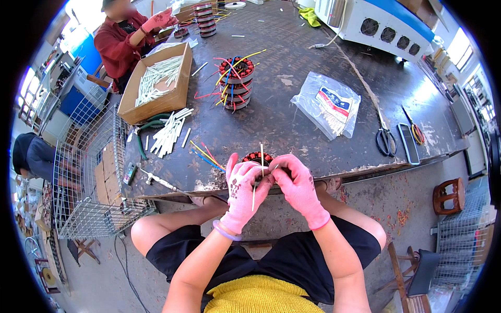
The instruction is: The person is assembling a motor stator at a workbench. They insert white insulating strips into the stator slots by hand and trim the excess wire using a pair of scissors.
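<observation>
Both my hands wear pink gloves and meet at the table's near edge. My left hand [243, 189] is closed round a thin white stick [262, 153] that juts out above and below the fingers. Fingertips of my right hand [298, 183] pinch close beside it; what they hold is too small to make out. Just beyond the hands sits a motor stator [255, 156] with red windings, partly hidden by the gloves. Its red, yellow and blue lead wires [209, 157] spread to the left. Further off stands a stack of similar stators [237, 86] with coloured wires.
Loose white sticks [171, 131] lie left, by a cardboard box [133, 107] of more and green-handled pliers [140, 142]. A plastic bag [329, 107], scissors [386, 141], a phone [408, 144] and snips [417, 133] lie right. A co-worker [122, 44] handles parts at far left.
</observation>
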`<state>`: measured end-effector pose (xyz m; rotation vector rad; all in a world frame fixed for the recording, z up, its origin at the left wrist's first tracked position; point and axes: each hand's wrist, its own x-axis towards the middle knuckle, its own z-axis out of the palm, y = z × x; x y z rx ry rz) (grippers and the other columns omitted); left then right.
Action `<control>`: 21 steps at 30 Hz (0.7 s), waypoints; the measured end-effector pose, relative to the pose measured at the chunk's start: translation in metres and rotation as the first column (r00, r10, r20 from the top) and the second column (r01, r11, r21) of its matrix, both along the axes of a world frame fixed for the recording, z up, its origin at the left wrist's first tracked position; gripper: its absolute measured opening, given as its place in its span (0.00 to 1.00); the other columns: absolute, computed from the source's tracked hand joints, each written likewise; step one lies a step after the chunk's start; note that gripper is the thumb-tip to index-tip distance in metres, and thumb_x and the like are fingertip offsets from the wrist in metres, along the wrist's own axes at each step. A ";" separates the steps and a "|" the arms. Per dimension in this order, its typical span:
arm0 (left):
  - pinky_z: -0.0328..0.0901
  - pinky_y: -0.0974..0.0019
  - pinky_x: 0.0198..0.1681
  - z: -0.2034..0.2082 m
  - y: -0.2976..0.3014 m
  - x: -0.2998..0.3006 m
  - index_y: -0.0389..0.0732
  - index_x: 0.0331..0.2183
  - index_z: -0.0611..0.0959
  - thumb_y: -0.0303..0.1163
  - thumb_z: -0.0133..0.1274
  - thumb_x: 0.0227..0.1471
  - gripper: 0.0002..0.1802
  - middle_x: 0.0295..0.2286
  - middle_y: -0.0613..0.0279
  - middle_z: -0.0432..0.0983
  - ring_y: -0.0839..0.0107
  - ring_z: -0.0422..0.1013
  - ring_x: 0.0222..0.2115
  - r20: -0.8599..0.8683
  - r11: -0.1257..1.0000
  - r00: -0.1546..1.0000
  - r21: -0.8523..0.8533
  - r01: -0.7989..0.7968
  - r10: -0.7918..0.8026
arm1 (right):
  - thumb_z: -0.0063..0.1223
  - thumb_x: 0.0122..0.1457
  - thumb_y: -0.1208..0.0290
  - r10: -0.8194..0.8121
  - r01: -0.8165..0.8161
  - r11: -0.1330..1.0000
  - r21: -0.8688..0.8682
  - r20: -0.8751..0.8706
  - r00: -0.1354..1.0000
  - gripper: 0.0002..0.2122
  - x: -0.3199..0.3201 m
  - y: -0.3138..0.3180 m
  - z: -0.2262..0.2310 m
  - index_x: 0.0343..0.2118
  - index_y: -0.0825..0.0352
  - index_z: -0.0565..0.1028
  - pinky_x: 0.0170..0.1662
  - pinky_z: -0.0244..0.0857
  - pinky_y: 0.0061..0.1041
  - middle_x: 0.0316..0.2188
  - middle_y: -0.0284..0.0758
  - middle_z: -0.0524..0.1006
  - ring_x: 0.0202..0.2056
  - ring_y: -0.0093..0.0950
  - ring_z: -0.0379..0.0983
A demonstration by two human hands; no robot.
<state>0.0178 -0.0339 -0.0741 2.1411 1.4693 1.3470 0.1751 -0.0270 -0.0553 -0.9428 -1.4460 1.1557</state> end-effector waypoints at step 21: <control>0.56 0.44 0.62 -0.002 0.004 -0.019 0.46 0.40 0.81 0.37 0.69 0.33 0.27 0.33 0.66 0.77 0.63 0.73 0.37 -0.282 0.980 0.940 -0.017 0.196 -0.193 | 0.47 0.68 0.71 0.108 -0.301 0.857 -0.419 -0.424 0.899 0.05 0.008 -0.007 -0.003 0.40 0.65 0.74 0.29 0.58 0.13 0.30 0.25 0.74 0.28 0.11 0.66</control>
